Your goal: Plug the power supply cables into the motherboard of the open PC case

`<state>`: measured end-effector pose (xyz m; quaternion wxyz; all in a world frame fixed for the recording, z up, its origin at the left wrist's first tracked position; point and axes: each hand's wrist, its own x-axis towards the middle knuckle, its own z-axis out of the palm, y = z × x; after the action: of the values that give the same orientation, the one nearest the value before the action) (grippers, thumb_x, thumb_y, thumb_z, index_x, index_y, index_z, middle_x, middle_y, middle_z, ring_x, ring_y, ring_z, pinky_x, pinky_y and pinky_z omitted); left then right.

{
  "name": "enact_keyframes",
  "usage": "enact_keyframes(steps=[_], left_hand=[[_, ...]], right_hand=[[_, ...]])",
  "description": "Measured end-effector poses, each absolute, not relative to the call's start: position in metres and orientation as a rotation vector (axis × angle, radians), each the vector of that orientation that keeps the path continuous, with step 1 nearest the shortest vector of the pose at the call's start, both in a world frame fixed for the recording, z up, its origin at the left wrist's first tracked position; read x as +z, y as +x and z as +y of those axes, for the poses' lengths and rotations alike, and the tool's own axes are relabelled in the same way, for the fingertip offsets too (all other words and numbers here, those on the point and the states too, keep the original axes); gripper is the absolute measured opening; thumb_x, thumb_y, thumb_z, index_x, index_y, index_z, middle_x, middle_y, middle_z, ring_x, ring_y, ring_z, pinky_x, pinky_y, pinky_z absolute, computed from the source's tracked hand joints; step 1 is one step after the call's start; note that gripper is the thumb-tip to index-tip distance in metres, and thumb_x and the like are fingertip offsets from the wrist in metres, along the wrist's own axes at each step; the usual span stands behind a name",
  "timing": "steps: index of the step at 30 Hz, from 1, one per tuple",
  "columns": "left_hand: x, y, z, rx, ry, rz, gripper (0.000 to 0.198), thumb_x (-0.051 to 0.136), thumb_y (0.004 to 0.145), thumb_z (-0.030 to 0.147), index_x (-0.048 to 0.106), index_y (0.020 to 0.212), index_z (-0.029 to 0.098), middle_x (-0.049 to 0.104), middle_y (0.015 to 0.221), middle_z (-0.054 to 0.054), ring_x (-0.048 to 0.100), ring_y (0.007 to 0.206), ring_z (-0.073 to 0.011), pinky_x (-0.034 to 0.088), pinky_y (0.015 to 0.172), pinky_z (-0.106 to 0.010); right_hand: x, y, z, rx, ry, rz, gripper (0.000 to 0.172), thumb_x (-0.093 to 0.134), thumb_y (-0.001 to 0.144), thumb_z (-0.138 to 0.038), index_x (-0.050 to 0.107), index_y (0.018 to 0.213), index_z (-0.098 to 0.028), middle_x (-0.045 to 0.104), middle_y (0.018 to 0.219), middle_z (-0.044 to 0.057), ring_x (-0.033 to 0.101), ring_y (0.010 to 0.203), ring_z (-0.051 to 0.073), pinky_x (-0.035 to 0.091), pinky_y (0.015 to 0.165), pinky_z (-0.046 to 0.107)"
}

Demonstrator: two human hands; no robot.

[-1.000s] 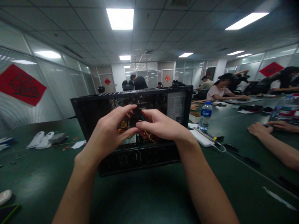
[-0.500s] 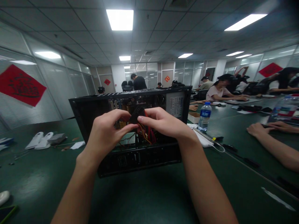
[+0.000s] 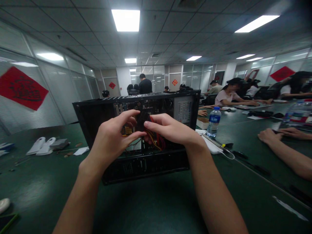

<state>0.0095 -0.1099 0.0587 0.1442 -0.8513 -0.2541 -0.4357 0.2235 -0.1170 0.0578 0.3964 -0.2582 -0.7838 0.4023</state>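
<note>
An open black computer case (image 3: 156, 164) stands on the table in front of me, its inside facing me. At its middle, a dark plug-like connector (image 3: 142, 121) is between my two hands. My left hand (image 3: 110, 131) has thumb and index finger at the connector's left edge, closed about it. From the right, my right hand (image 3: 172, 127) pinches the connector, thumb on its near face. Red, yellow and black wires (image 3: 155, 139) hang below the right fingers. A labelled power supply (image 3: 183, 110) fills the case's upper right. The connector's far side is hidden.
A water bottle (image 3: 214, 122) and a white power strip-like block (image 3: 212, 145) with a cable are right of the case. A small box (image 3: 202, 123) sits behind. White items (image 3: 40, 146) lie left. Another person's hands (image 3: 270, 135) rest at the right.
The connector has turned slightly between my hands, and the wires have shifted a little right. My left fingertips have moved slightly up and right. The case stays put.
</note>
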Motion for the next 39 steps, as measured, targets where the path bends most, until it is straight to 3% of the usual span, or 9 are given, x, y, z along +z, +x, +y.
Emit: enact_keyframes(steps=[5, 9, 14, 19, 22, 24, 27, 35, 39], left_hand=[[0.059, 0.007, -0.108, -1.199, -2.520, -0.712, 0.064, 0.073, 0.083, 0.045, 0.052, 0.139, 0.020, 0.074, 0.106, -0.008, 0.072, 0.089, -0.0209, 0.058, 0.085, -0.034], [0.058, 0.002, -0.105, -1.037, -2.628, -0.659, 0.066, 0.070, 0.084, 0.050, 0.051, 0.141, 0.023, 0.068, 0.125, -0.011, 0.068, 0.108, -0.0252, 0.056, 0.095, -0.039], [0.058, 0.000, -0.103, -0.912, -2.669, -0.672, 0.060, 0.068, 0.085, 0.052, 0.055, 0.135, 0.022, 0.067, 0.125, -0.011, 0.066, 0.112, -0.0262, 0.054, 0.097, -0.040], [0.058, -0.004, -0.097, -0.887, -2.625, -0.712, 0.057, 0.066, 0.087, 0.053, 0.056, 0.132, 0.020, 0.067, 0.122, -0.011, 0.066, 0.109, -0.0257, 0.054, 0.096, -0.041], [0.057, -0.011, -0.090, -0.896, -2.620, -0.749, 0.058, 0.064, 0.088, 0.055, 0.055, 0.133, 0.020, 0.066, 0.124, -0.011, 0.065, 0.111, -0.0261, 0.053, 0.098, -0.042], [0.055, -0.014, -0.085, -0.882, -2.641, -0.776, 0.059, 0.063, 0.087, 0.056, 0.055, 0.133, 0.021, 0.066, 0.125, -0.011, 0.064, 0.113, -0.0268, 0.053, 0.099, -0.042], [0.051, -0.017, -0.077, -0.820, -2.716, -0.816, 0.060, 0.064, 0.087, 0.056, 0.054, 0.136, 0.024, 0.066, 0.128, -0.010, 0.064, 0.116, -0.0272, 0.052, 0.099, -0.042], [0.038, -0.012, -0.056, -0.814, -2.729, -0.920, 0.060, 0.067, 0.086, 0.054, 0.055, 0.135, 0.022, 0.066, 0.131, -0.011, 0.065, 0.116, -0.0276, 0.052, 0.099, -0.041], [0.034, -0.005, -0.052, -0.753, -2.714, -0.927, 0.028, 0.061, 0.093, 0.034, 0.065, 0.117, 0.021, 0.071, 0.115, -0.007, 0.068, 0.101, -0.0231, 0.054, 0.089, -0.035]], right_hand=[[0.057, 0.224, -0.119, 1.057, -0.656, -2.034, 0.036, 0.058, 0.094, -0.050, 0.058, 0.085, -0.015, 0.064, 0.073, 0.000, 0.060, 0.066, 0.011, 0.049, 0.059, 0.022], [0.056, 0.223, -0.118, 1.000, -0.688, -2.166, 0.039, 0.053, 0.097, -0.051, 0.060, 0.084, -0.014, 0.063, 0.071, 0.000, 0.058, 0.063, 0.011, 0.048, 0.057, 0.021], [0.051, 0.228, -0.106, 0.818, -0.671, -2.287, 0.041, 0.048, 0.100, -0.050, 0.061, 0.087, -0.014, 0.063, 0.076, 0.001, 0.058, 0.069, 0.012, 0.049, 0.065, 0.024], [0.042, 0.227, -0.088, 0.164, -0.716, -2.060, 0.028, 0.040, 0.104, -0.030, 0.061, 0.114, -0.014, 0.066, 0.095, 0.005, 0.061, 0.085, 0.015, 0.053, 0.081, 0.031], [0.029, 0.218, -0.075, -0.340, -0.716, -2.011, 0.037, 0.047, 0.100, -0.021, 0.051, 0.137, -0.018, 0.061, 0.123, 0.012, 0.059, 0.110, 0.021, 0.053, 0.094, 0.040], [0.017, 0.213, -0.066, -0.624, -0.646, -2.019, 0.040, 0.047, 0.100, -0.019, 0.051, 0.140, -0.022, 0.056, 0.132, 0.012, 0.055, 0.118, 0.022, 0.053, 0.096, 0.041], [0.001, 0.208, -0.054, -0.894, -0.451, -1.989, 0.034, 0.048, 0.100, -0.018, 0.060, 0.132, -0.022, 0.058, 0.127, 0.012, 0.055, 0.117, 0.022, 0.054, 0.098, 0.038], [-0.021, 0.214, -0.040, -0.872, -0.510, -2.034, 0.028, 0.048, 0.101, -0.020, 0.068, 0.120, -0.015, 0.067, 0.115, 0.013, 0.062, 0.104, 0.022, 0.056, 0.089, 0.036], [-0.024, 0.220, -0.040, -0.723, -0.883, -2.138, 0.028, 0.047, 0.100, -0.019, 0.066, 0.120, -0.014, 0.068, 0.114, 0.012, 0.064, 0.099, 0.021, 0.053, 0.082, 0.031]])
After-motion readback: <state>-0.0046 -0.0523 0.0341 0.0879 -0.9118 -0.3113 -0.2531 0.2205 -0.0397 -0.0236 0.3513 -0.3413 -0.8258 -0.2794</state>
